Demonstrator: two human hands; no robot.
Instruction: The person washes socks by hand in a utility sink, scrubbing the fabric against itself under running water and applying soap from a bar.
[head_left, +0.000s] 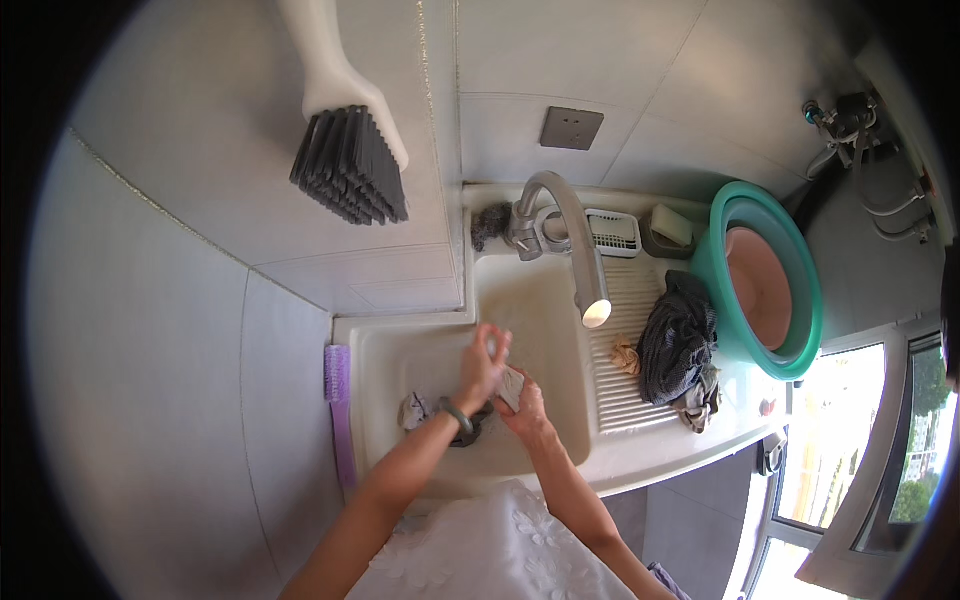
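Over the basin of a white laundry sink (555, 427), my right hand (527, 405) grips a small pale cloth (512, 388). My left hand (484, 367), with a bangle (456, 415) on its wrist, is blurred and bent just left of the cloth; whether its fingers hold part of it is unclear. Below my left wrist lies a dark item (472, 435), partly hidden, beside a crumpled whitish cloth (414, 411). The curved metal faucet (574, 225) stands beyond my hands. On the ribbed washboard (622, 300) to the right are a dark cloth (677, 341), a small beige cloth (625, 355) and a patterned cloth (701, 400).
A green basin (716, 300) holding a pink one (757, 289) stands at the right. Soap dishes (613, 234) and a steel scourer (491, 225) line the back ledge. A purple brush (341, 420) lies along the left rim. A white-handled brush (352, 161) hangs at upper left.
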